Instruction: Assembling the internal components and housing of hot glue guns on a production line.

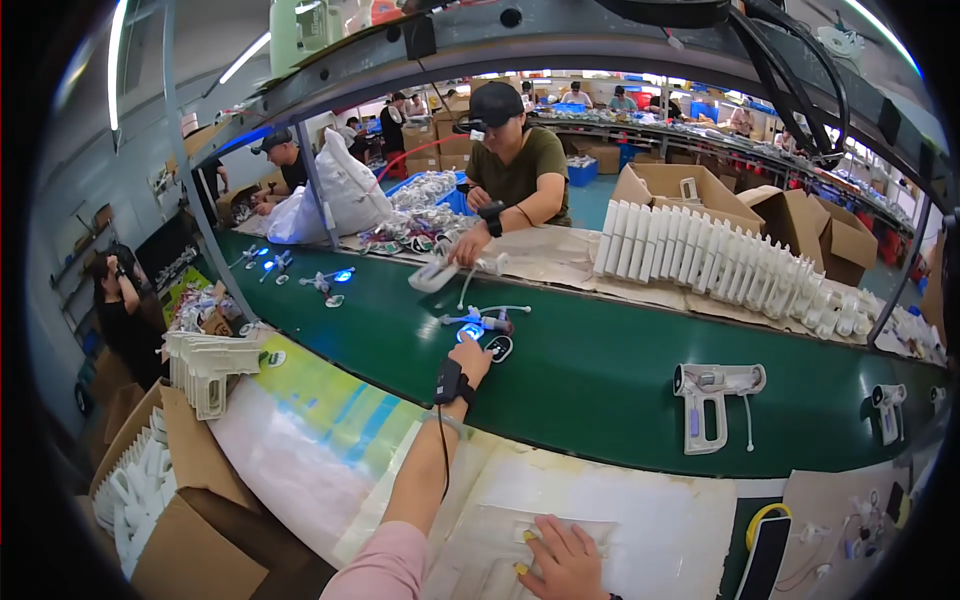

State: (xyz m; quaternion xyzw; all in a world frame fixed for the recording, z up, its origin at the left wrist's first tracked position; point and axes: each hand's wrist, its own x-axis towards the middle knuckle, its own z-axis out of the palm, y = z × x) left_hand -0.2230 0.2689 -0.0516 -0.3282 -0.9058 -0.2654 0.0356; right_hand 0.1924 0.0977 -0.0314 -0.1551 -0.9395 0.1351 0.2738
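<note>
My left hand [470, 362] reaches over the green belt, its fingertips closed at a small wired assembly [478, 324] that glows blue. A white-rimmed black oval part [499, 348] lies beside those fingers. Nearer to me, my right hand [562, 562] lies flat with fingers spread on a pale plastic shell piece [510, 535]; yellow covers show on two of its fingertips. A gun-shaped white shell [705, 405] with wiring inside rests on the belt to the right. Across the belt, a co-worker's hand [468, 245] holds another white shell [433, 275].
More blue-lit assemblies [325, 283] sit on the belt's left. A long row of white shells [700, 250] lines the far side. At my left stand stacked shells [210, 365] and a cardboard box [190, 500] of white parts. A metal frame [600, 50] spans overhead.
</note>
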